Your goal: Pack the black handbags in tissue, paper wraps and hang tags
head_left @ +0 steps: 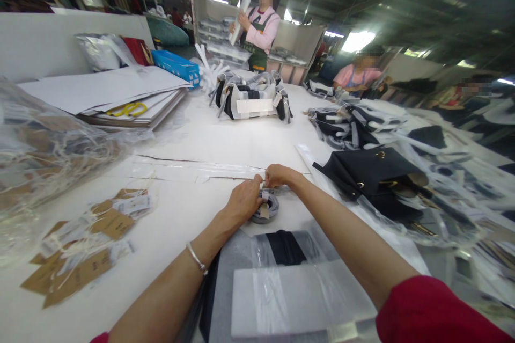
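Observation:
A grey coiled strap (274, 213) with a small beige tag lies on the white table, just beyond a grey and black bag (229, 284). My left hand (244, 201) is closed at the coil's left side, its fingers gripping the strap. Close beside it, my right hand (279, 175) is pinched shut above the coil; what its fingertips hold is too small to make out. The bag lies below my forearms, with a white sheet (257, 300) and clear plastic over its front.
Brown hang tags (115, 222) with strings lie at left, near a heap of plastic (48, 144). Yellow scissors (127, 110) rest on stacked sheets. A wrapped bag (253, 93) stands ahead; a black bag (362, 171) is at right. A co-worker (261, 26) stands across the table.

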Available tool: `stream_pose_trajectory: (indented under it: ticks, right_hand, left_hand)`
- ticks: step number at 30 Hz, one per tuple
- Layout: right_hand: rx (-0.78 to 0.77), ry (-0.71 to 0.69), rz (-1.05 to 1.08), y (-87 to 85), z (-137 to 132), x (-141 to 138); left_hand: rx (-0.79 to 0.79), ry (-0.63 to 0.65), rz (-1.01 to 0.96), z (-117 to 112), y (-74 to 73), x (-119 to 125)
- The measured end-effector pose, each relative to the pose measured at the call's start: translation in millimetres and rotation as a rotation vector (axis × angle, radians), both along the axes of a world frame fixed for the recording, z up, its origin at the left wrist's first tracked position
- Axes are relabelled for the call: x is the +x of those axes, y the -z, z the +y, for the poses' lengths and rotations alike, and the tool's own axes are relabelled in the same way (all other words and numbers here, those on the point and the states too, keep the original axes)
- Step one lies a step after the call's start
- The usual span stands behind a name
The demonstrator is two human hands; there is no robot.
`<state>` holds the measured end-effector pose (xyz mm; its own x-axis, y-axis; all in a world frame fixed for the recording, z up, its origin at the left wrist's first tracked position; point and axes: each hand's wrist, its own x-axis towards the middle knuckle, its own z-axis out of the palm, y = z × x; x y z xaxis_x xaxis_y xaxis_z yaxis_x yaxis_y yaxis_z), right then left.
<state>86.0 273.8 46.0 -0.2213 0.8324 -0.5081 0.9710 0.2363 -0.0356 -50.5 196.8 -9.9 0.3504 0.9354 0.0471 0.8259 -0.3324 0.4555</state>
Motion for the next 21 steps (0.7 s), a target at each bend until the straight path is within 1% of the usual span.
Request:
stream_pose_trajectory:
  ticks: [3,7,14,18,21]
  right_hand:
    - [0.022,0.022,0.073,3.0,-2,5]
    - [0.143,0.024,0.253,12.7,-10,9]
    - [0.302,-0.028,0.58,24.2,-31,18]
    - [0.362,-0.049,0.685,29.9,-44,26]
    - [0.379,-0.051,0.733,27.7,-54,35]
  left_hand:
    - [-0.007,-0.003,-0.021,0,0.2,0]
    - [-0.02,-0.005,-0.07,0,-0.7,-1]
    - [-0.006,-0.077,-0.183,1,-1.4,-3]
    - [-0.044,-0.057,-0.219,4,1.6,-4]
    - [-0.057,-0.057,-0.23,6,2.4,-5]
